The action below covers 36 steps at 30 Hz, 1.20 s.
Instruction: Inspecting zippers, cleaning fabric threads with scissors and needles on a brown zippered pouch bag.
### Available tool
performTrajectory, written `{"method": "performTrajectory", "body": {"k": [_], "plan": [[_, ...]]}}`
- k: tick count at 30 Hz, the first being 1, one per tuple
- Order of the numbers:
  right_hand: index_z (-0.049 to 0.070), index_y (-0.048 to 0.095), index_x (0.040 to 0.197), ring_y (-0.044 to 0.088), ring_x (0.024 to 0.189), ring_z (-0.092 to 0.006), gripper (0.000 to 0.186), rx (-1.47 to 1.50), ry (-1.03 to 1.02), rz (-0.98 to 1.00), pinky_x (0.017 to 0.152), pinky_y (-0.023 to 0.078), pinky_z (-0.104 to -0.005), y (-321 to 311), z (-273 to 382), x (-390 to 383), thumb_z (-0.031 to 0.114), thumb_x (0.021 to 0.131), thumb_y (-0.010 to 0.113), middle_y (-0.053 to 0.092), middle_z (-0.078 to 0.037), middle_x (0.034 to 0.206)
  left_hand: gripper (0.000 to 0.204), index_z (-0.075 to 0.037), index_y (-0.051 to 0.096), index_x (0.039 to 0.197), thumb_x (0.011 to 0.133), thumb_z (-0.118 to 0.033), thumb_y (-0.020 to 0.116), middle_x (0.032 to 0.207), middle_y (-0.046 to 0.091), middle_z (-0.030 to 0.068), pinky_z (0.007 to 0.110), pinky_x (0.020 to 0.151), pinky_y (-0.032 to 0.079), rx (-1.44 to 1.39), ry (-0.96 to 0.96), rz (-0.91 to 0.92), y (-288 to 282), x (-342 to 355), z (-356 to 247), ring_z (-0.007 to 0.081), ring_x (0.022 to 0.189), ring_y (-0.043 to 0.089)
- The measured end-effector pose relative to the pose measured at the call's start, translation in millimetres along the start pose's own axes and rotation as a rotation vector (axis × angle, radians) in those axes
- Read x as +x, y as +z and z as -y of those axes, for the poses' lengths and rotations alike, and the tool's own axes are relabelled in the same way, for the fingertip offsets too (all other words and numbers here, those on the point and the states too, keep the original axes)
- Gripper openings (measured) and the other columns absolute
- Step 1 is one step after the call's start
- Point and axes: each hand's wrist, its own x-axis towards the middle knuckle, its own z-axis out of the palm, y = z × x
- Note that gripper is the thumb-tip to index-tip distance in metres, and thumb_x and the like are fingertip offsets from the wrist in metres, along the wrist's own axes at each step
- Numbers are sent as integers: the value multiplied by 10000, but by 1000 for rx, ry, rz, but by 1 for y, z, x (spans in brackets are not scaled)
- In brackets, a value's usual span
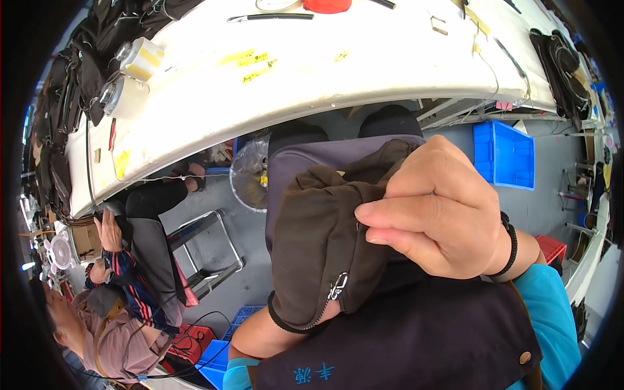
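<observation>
Your right hand [445,208] has thumb and fingers drawn together in one pinch, set against the right side of the one dark brown fabric pouch [309,240]; whether a fabric edge or thread is caught between the fingertips cannot be told. That pouch is above your lap, short of the white tabletop [325,75]. Your left hand is hidden inside it, so its grasp cannot be told; one bare left forearm [257,331] enters at the pouch's lower opening.

One silver metal zip pull [338,286] hangs at the pouch's lower right. You wear one black braided bracelet [511,250] on the right wrist. One brass-coloured round snap [524,357] shows on your dark apron [422,331].

On the tabletop, count two white containers with metal tops [125,97] at left, one slim black tool [270,18] and one red rounded object [327,5] at the far edge, and one small rectangular metal buckle [439,26].

On the floor, count one large blue plastic crate [510,156] to your right and one metal-framed step stool [195,229] to your left. One seated co-worker [117,331] is at your left.
</observation>
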Motion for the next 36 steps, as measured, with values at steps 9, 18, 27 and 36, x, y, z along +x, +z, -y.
{"method": "performTrajectory", "body": {"k": [9,18,27,36], "plan": [[9,674,847,484,641,-222,274,-196,-110,100,552,368,-321,-9,12,8,28,592,771,539,-65,775,277,-28,623,1027,763,-90,680,914,607,106,363,803,441,-328,-135,-188,15,-19,5,257,891,561],[42,571,772,479,642,-225,182,-3,23,110,559,380,-311,-2,6,8,-24,639,677,527,-67,759,241,-13,614,926,733,-134,695,846,598,115,369,744,423,122,88,-147,5,4,-2,277,791,536],[39,604,862,505,688,-197,137,222,180,47,607,409,-303,-3,5,-6,45,764,699,553,-39,778,228,-29,593,845,721,-184,706,760,590,77,384,698,398,-69,143,-161,13,1,15,277,704,530],[22,606,832,483,644,-225,197,-85,-43,-4,588,390,-330,5,7,-4,35,692,744,538,-93,796,255,21,619,1041,794,-40,619,991,630,114,331,803,448,-38,41,-79,8,-2,3,240,884,580]]}}
